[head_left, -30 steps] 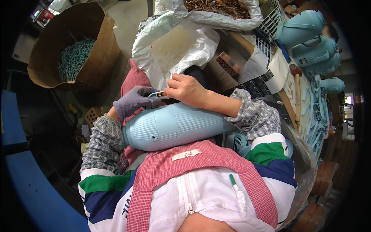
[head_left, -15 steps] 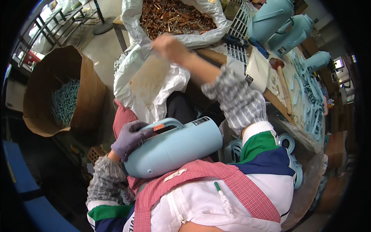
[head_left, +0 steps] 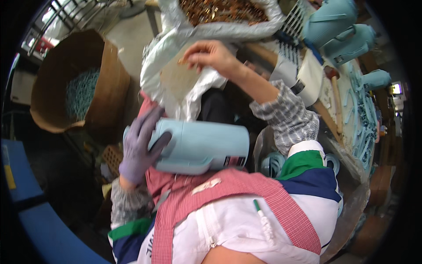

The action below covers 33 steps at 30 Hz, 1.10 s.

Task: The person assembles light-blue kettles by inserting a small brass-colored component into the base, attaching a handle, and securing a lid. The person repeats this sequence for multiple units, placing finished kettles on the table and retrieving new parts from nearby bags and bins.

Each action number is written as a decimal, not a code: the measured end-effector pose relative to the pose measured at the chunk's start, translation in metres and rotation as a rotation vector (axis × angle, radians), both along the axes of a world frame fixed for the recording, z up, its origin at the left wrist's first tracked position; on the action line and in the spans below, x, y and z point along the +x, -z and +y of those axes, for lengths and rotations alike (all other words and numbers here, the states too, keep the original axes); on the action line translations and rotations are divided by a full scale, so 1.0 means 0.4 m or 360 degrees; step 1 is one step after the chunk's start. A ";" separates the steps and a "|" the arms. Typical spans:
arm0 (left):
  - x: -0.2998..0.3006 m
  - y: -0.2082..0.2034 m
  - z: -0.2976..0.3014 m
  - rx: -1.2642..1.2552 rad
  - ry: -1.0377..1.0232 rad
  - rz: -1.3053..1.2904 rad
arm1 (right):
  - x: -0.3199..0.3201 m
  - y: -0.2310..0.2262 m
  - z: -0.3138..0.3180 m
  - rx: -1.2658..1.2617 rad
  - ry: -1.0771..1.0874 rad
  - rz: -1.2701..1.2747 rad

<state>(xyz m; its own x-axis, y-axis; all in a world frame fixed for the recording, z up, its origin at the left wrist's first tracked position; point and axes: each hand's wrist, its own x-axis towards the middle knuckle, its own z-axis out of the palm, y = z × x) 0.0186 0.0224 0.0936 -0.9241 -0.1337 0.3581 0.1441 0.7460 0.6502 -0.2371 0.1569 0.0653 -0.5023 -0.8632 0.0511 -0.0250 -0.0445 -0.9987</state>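
A light-blue plastic jug body [head_left: 206,138] lies on its side across my lap, its handle [head_left: 187,166] toward my body and a dark label near one end. My left hand [head_left: 141,143], in a purple-grey glove, grips the jug's left end, thumb and fingers over the side. My bare right hand [head_left: 213,56] is raised over the near flap of a white sack [head_left: 176,44], fingertips pinched on a small copper-coloured piece [head_left: 180,61]. Inside the sack's mouth is a heap of similar copper-coloured pieces [head_left: 220,12].
On the left stands a large brown cardboard drum [head_left: 107,83] holding thin light-blue strips [head_left: 82,94]. A bench to the right bears more light-blue jugs [head_left: 332,22], a mallet [head_left: 337,97], a white cloth-like sheet [head_left: 313,72] and loose blue handles [head_left: 358,119]. Ring-shaped blue parts [head_left: 273,163] lie by my right elbow.
My left hand has rolled the jug so its handle now faces my body. My right hand has come back from the sack's rim with a small copper-coloured piece. The view has shifted slightly.
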 end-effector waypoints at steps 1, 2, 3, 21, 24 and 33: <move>-0.021 0.017 0.006 -0.0109 0.0004 0.0241 | 0.096 0.007 0.012 -0.0031 -0.0187 -0.0271; -0.028 0.035 0.007 -0.0039 0.0068 0.0254 | 0.179 0.011 0.024 0.0006 -0.0286 -0.0463; -0.017 0.042 0.008 0.0028 0.0120 0.0272 | 0.244 0.012 0.032 0.0039 -0.0396 -0.0649; 0.214 0.150 0.003 0.0186 0.0143 0.0140 | 0.410 -0.055 0.031 0.0536 -0.0780 0.0410; 0.204 0.119 -0.004 0.0116 0.0254 0.0069 | 0.423 -0.014 0.038 0.0416 -0.0841 0.0296; 0.188 0.081 -0.009 0.0500 0.0460 -0.0191 | 0.430 -0.009 0.097 0.0542 -0.0854 0.0047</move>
